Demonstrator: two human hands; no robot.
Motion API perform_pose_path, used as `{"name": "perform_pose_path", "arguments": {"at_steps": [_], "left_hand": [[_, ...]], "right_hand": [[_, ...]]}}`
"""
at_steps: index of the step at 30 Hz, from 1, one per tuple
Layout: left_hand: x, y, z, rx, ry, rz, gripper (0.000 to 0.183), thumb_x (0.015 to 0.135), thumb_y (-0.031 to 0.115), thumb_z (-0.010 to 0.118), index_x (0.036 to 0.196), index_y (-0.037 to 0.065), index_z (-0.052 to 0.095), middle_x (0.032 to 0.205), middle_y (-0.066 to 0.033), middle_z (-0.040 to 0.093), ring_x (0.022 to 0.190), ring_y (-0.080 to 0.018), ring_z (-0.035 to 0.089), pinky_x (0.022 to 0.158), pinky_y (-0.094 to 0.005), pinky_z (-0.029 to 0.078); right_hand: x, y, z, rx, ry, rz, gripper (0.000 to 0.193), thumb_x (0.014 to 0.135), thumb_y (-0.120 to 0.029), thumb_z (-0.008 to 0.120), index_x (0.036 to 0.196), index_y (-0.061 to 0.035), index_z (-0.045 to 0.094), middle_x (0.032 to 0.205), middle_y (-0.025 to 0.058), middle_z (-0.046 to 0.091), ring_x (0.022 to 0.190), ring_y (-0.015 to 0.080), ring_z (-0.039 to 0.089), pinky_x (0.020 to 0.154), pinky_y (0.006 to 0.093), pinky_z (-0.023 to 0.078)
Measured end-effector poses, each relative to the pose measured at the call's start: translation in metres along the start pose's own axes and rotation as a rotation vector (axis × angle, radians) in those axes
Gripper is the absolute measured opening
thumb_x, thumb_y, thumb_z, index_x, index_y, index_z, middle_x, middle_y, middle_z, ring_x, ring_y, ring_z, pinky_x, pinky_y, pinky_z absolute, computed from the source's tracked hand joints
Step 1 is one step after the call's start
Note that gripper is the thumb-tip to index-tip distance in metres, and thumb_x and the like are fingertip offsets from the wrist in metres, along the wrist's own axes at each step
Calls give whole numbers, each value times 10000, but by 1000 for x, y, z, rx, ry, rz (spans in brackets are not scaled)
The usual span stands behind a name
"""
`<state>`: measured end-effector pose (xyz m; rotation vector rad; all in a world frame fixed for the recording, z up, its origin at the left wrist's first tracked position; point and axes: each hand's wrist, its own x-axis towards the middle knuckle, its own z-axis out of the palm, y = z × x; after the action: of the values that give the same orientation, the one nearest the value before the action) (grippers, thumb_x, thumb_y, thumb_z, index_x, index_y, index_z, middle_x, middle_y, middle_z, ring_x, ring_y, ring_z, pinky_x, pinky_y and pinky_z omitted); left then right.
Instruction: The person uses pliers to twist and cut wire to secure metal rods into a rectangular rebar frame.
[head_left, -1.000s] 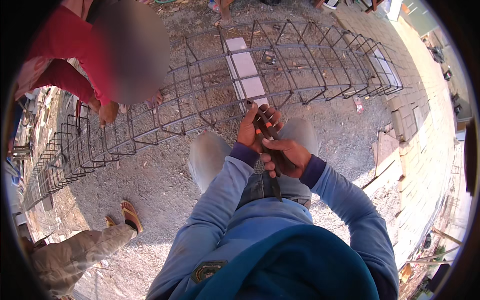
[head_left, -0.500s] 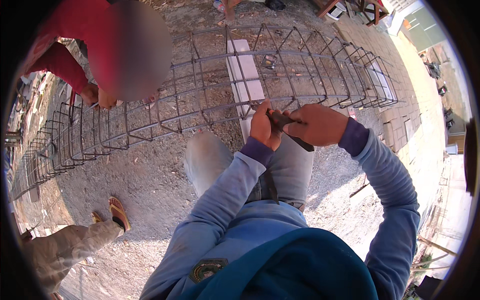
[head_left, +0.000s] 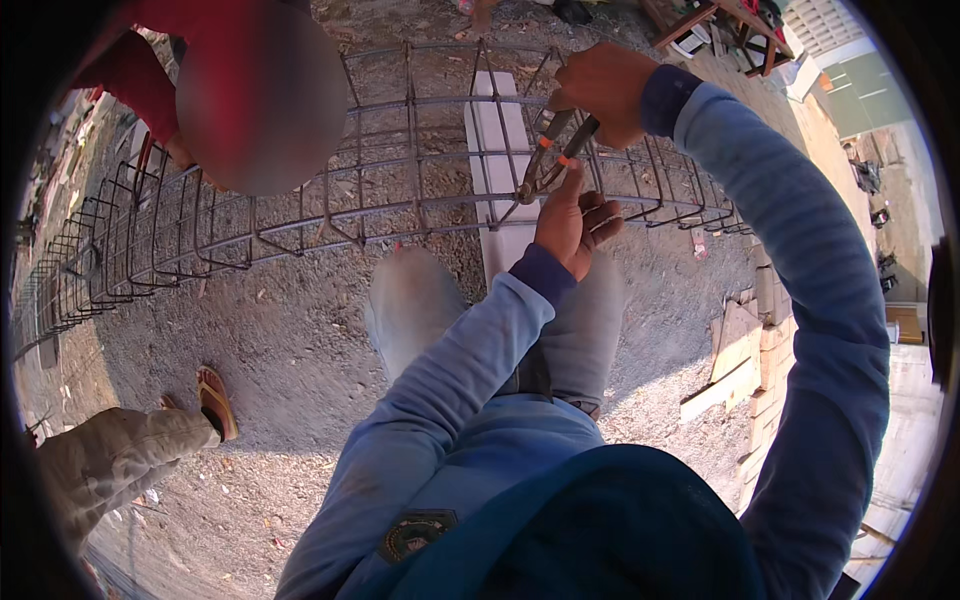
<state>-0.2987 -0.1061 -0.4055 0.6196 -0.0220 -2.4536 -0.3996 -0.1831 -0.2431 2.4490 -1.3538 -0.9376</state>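
Observation:
Pincers [head_left: 527,190] with dark handles and orange bands are in my right hand [head_left: 612,92], which is closed around the upper handle ends. Their jaws point down at a crossing on the near side of a steel rebar cage [head_left: 385,208]. Whether wire sits in the jaws is too small to tell. My left hand [head_left: 574,230] is just below and right of the jaws, thumb raised beside them. Its other fingers curl loosely apart, and nothing shows in them. Both my knees are bent in front of the cage.
A pale block or board [head_left: 493,135] lies across beneath the cage. At the far left, a person in a red top [head_left: 135,75] bends over it. Another person's sandalled foot [head_left: 217,405] rests on the gravel. Broken boards or slabs [head_left: 735,345] lie to the right.
My right hand has moved up and away from my left, swinging the pincers upright with jaws at the bars. My left hand has shifted slightly right and down, off the tool.

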Motion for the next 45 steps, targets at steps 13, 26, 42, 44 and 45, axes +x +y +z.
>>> {"name": "perform_pose_path", "arguments": {"at_steps": [13,26,42,44,45], "left_hand": [[-27,-3,-53,316,-143,-131,373,884,510,559,911,143,500,933,-56,572,854,-177,622,716,-353,534],[12,4,-29,51,-106,-184,351,914,448,540,852,107,477,813,-71,582,734,-189,617,630,-326,537],[27,21,4,-260,-64,55,400,969,454,394,961,62,475,834,-109,592,827,-253,652,739,-362,597],[18,17,7,-271,-12,8,366,965,429,428,905,72,477,791,-71,569,778,-244,645,703,-383,584],[18,15,6,-268,-15,6,366,965,429,428,905,72,477,791,-71,569,778,-244,645,703,-383,584]], "right_hand": [[-89,-105,52,1512,-556,775,298,852,-280,504,816,2,595,542,66,548,368,142,500,337,293,399],[-50,-84,-7,766,-460,458,290,782,-262,607,892,6,613,734,133,625,695,280,649,636,412,512],[13,-26,-31,86,-262,123,236,579,-237,688,710,-40,692,660,183,633,705,343,652,678,423,523],[-11,-39,-22,289,-432,309,275,649,-288,672,712,-21,686,689,194,636,752,353,652,714,435,520],[-25,-50,-16,409,-475,336,334,682,-301,654,778,18,664,713,212,636,756,367,649,716,440,518]]}}
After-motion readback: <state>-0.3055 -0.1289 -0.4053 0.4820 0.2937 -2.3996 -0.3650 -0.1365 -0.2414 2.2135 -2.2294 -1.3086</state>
